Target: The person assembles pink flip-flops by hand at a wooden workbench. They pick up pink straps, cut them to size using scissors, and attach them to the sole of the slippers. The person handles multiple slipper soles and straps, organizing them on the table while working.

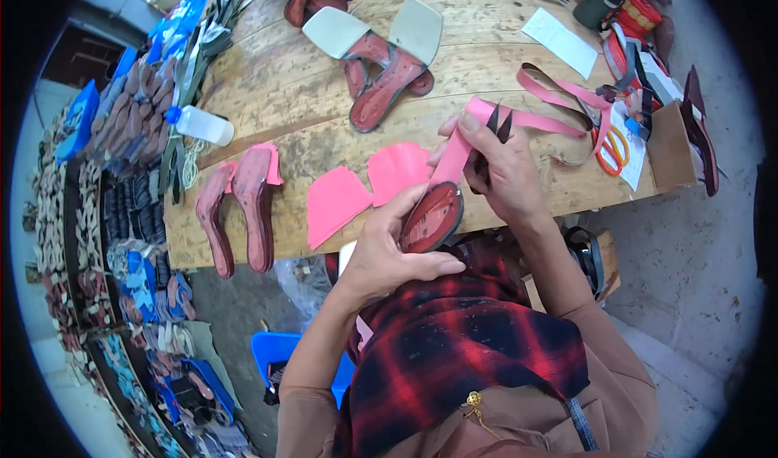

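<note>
Left hand: the left hand (377, 251) is wrapped around one end of a dark-red, oval-ended shoe sole with a black rim (433, 219), fingers along its left side, thumb stretched out below it.
Right hand: the right hand (506, 166), farther from the body, pinches a narrow, flat, bright-pink strip (451, 160) between thumb and fingers, its other fingers curled about a dark, pointed two-bladed tool (505, 126).
Strip's line: its taut stretch bridges the two hands, long axis slanting from the sole's far rim outward and slightly right to the right hand's pinch.
Nearer hand: the strip's sole end lies just beside the left fingers; whether it is stuck there, I cannot tell.
Tool points: parted, aimed away from the body, just right of the pinch.
Strip's tail: runs rightward from the right hand into loose loops on the pale wooden surface (478, 45).
Right of the right hand: orange-handled scissors (613, 152).
Left of the left hand: flat, bright-pink panels (336, 205), then stacked dark-red heeled soles (259, 207).
Beyond both hands: crossed dark-red soles with square cream ends (377, 93).
</note>
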A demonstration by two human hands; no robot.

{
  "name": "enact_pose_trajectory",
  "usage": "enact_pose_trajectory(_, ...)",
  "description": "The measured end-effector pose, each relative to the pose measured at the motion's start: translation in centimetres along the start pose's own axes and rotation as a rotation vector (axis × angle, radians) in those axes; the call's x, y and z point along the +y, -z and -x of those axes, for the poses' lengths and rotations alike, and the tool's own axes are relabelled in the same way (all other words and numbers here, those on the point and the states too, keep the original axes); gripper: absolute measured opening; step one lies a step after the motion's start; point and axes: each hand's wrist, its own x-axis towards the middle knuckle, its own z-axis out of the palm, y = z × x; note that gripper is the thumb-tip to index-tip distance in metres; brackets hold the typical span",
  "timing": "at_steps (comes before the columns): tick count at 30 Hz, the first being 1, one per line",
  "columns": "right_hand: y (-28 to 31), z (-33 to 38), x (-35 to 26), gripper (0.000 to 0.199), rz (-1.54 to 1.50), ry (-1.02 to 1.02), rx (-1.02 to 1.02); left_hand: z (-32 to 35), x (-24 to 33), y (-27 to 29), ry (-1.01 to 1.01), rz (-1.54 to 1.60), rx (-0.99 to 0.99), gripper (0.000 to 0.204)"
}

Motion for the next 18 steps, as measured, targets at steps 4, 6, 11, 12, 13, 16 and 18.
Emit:
enact_pose_trajectory(4,2.2,0.4,1.8,0.024,-0.083,-0.026,0.192,0.7,-1.4,-0.8,0.096,0.043,-0.231,0.094)
enact_pose_trajectory(6,3.4,0.9,1.4,0.024,-0.108,0.002,0.220,1.1,-1.6,-0.6,0.115,-0.056,-0.252,0.093)
enact_pose_trajectory(11,4.1,6.5,-0.7,0.024,-0.220,0.051,0.221,0.1,-1.0,1.0,-0.479,-0.876,0.185,0.080)
enact_pose_trajectory(12,4.1,7.4,-0.4,0.025,-0.235,0.066,0.186,-0.4,-1.0,1.2,-0.505,-0.880,0.242,0.080)
enact_pose_trajectory(13,3.2,8.0,0.4,0.028,-0.174,0.164,0.168,-1.1,-1.0,1.4,-0.535,-0.881,0.293,0.080)
enact_pose_trajectory(16,-0.1,8.0,0.5,0.029,-0.007,0.250,0.157,-3.9,-0.9,1.3,-0.620,-0.764,0.402,0.078)
enact_pose_trajectory(18,-1.3,6.4,2.4,0.024,0.096,0.430,0.191,-6.4,-0.9,0.5,-0.638,-0.609,0.433,0.077)
